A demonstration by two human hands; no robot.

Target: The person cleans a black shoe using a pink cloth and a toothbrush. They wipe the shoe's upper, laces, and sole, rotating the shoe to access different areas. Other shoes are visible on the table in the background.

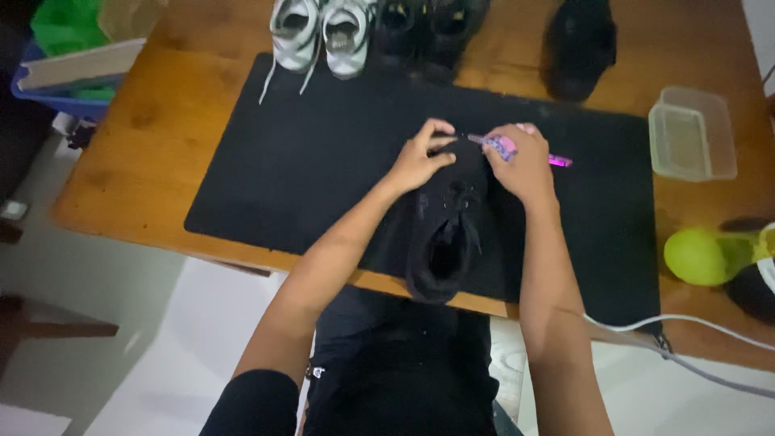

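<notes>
Dark clothing [404, 379] of the seated person is seen nearest the lens, at the bottom edge, with two bare forearms extended up from it over the table.

Item 1: black fabric lace-up shoe [442, 242], laid on a black rectangular mat [307, 161], its heel at the mat's near edge and its toe pointed away from the person; the opening is turned upward.

Item 2: left hand [418, 157], curled over the toe end of the shoe, fingertips pressed against it.

Item 3: right hand [523, 161], closed around a slim purple and pink brush-like tool [517, 151]; one end is held toward the shoe's toe, the other projects to the right of the fist. What kind of tool it is cannot be told.

Item 4: brown wooden table [153, 121], by which the mat is carried.

Item 5: pair of white and grey sneakers [321, 34], stood at the mat's far edge, laces trailed onto the mat.

Item 6: pair of black shoes [428, 32], just beside the sneakers; a further single black shoe [580, 47] is set apart to the right.

Item 7: clear rectangular plastic container [692, 133], right of the mat.

Item 8: yellow-green rounded object [701, 257], near the table's right edge.

Item 9: white cable [686, 323], run along the near right corner.
</notes>
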